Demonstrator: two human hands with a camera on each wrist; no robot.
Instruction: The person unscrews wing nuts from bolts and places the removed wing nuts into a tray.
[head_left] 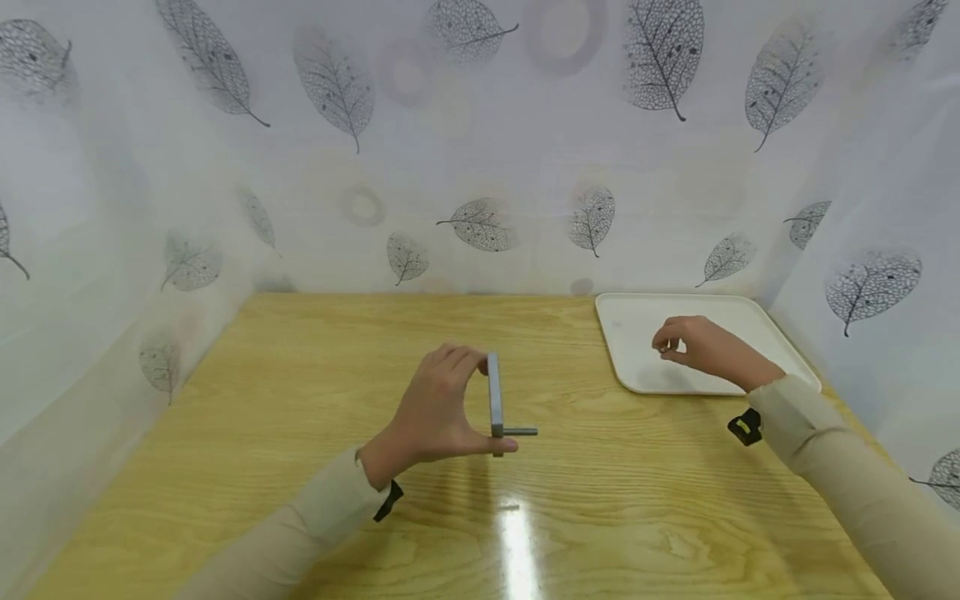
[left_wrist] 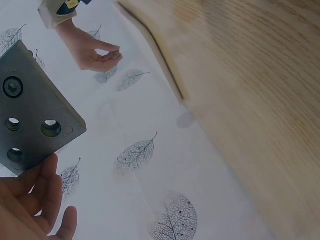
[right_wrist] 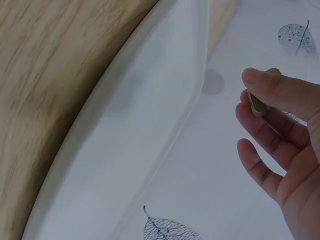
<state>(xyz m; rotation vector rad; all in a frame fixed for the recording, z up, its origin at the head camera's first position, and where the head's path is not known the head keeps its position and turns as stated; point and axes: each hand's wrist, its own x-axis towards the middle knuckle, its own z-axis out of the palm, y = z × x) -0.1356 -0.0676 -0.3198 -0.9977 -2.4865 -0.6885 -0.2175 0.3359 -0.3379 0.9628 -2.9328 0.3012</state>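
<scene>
My left hand grips a grey metal plate by its edges, fingers at the top and thumb at the bottom. The plate stands upright above the table, and a thin metal rod juts from its right face. Seen by the left wrist camera, the plate has several holes and a socket-head screw seated in one. Over the white tray, my right hand pinches a small brass-coloured piece between thumb and fingers. Its full shape is hidden by the fingertips.
A wood-grain table spreads under both hands. The tray lies at its back right. White curtains with a leaf print enclose the back and both sides. Light glares off the tabletop near the front middle.
</scene>
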